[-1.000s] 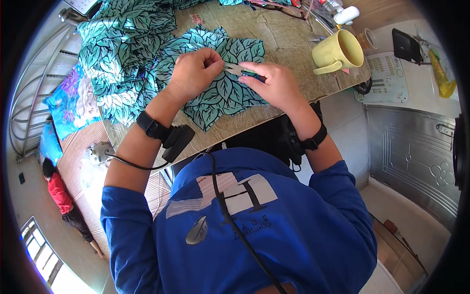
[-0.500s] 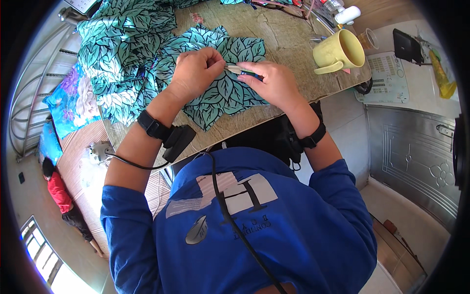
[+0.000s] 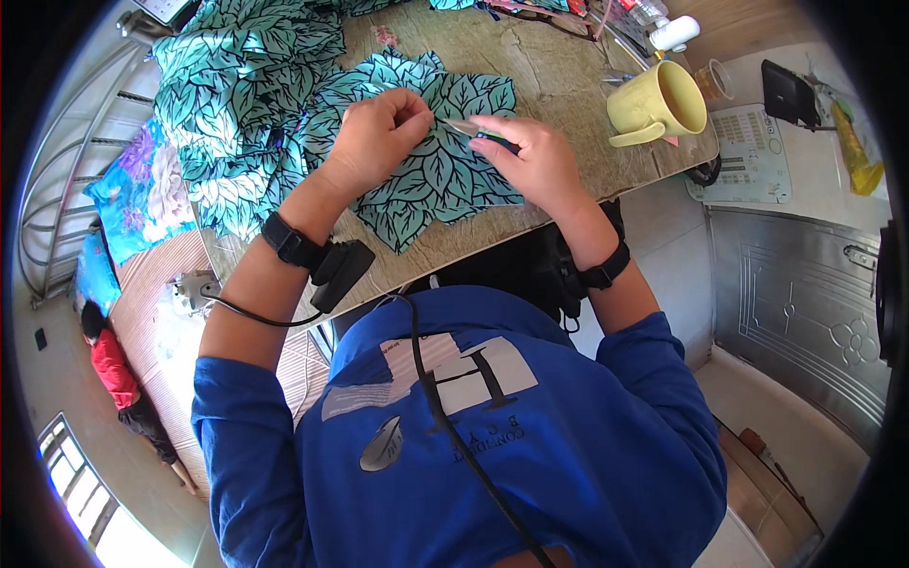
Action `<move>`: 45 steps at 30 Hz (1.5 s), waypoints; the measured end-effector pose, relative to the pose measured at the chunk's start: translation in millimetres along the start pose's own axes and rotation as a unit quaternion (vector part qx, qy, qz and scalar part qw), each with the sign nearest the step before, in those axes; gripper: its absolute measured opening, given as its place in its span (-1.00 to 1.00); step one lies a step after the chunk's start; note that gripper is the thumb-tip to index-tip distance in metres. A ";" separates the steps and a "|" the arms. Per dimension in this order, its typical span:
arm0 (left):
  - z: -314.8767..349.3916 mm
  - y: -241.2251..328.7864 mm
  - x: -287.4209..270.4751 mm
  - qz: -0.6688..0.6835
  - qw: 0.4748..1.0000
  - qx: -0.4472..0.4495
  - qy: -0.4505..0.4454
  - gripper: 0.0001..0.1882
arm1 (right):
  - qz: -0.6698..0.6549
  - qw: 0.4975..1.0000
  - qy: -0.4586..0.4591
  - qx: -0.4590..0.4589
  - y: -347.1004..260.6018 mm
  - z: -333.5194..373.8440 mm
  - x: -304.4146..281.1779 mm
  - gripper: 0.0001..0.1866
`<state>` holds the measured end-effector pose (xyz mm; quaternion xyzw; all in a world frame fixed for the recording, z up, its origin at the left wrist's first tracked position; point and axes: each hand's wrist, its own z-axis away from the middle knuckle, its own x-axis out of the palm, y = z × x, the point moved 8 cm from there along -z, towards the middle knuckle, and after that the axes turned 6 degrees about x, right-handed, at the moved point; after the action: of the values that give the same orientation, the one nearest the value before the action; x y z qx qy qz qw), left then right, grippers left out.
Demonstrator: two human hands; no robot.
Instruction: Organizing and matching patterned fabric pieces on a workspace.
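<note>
My left hand (image 3: 381,134) is closed in a pinch above a leaf-print fabric piece (image 3: 443,178), turquoise with black outlines, that lies on the table (image 3: 559,90). Whatever is between those fingertips is too small to make out. In my right hand (image 3: 538,163) are thread snips (image 3: 460,125) with a pale metal blade and a dark blue handle, mostly covered by the fingers. Their tip points left toward the left fingertips, with a small gap between. A heaped pile of the same fabric (image 3: 248,90) sits left of my left hand.
A yellow mug (image 3: 651,106) stands on the right of the table, near a white bottle (image 3: 674,33) and a clear cup (image 3: 720,78). Eyeglasses (image 3: 549,17) lie at the far edge. A cable (image 3: 251,317) hangs from my left wrist. Someone in red (image 3: 114,369) is far left.
The snips have moved slightly right, away from my left fingertips, and their blade now tilts differently. My left hand has barely shifted.
</note>
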<state>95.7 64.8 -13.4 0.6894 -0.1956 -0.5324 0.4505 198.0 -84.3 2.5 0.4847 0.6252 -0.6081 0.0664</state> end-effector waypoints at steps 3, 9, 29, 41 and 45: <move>-4.1 -1.0 -16.6 0.022 0.999 0.023 0.040 -0.82 | -0.022 0.999 0.015 0.026 6.9 -0.7 -8.8 -0.65; -23.6 -25.1 -63.1 0.037 0.983 -0.017 0.178 -0.85 | -0.058 0.995 0.073 0.025 17.4 -0.2 -18.2 -0.61; -29.7 38.7 -33.0 -0.129 0.978 0.145 0.078 -0.77 | -0.138 0.984 0.111 0.027 19.6 5.6 -27.7 -0.61; -4.4 -5.8 -266.8 0.078 0.900 0.036 0.427 -0.64 | -0.136 0.986 0.088 0.031 18.8 6.9 -23.3 -0.62; 36.2 -26.3 -286.9 -0.118 0.799 0.035 0.588 -0.51 | -0.110 0.991 0.071 0.020 18.7 4.6 -16.8 -0.62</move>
<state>-45.1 278.6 123.8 0.9031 0.1717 -0.0663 0.3881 217.2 -100.9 -0.4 0.4556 0.6657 -0.5884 -0.0552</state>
